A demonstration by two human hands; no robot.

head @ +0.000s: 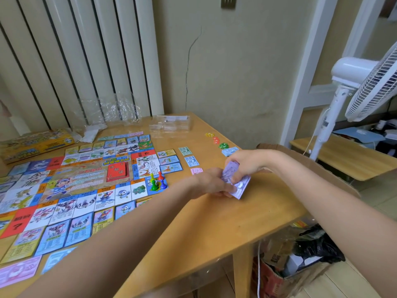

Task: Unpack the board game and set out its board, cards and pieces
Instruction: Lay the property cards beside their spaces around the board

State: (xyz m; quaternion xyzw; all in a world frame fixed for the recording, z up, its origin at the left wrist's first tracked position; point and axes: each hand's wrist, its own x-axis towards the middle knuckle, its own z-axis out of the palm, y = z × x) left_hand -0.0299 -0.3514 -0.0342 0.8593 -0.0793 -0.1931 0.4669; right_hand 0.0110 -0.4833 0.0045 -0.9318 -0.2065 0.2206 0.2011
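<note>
The colourful game board [71,186] lies flat on the left of the wooden table [214,222], ringed by property cards. Several pawns [158,181] stand on its near-right corner, and a red card deck [117,171] sits on the board's middle. My left hand [211,183] and my right hand [245,164] together hold a stack of purple play-money notes [237,181] above the table's right side. Small piles of green, blue and pink notes [192,161] lie on the table just beyond my hands. Yellow, red and green tokens [217,140] lie in little heaps near the far right edge.
The yellow game box [34,145] rests at the back left, with crumpled plastic wrap [103,117] and a clear plastic tray [170,123] behind the board. A white standing fan [352,89] is on the right. A cardboard box of clutter [300,254] sits on the floor beside the table.
</note>
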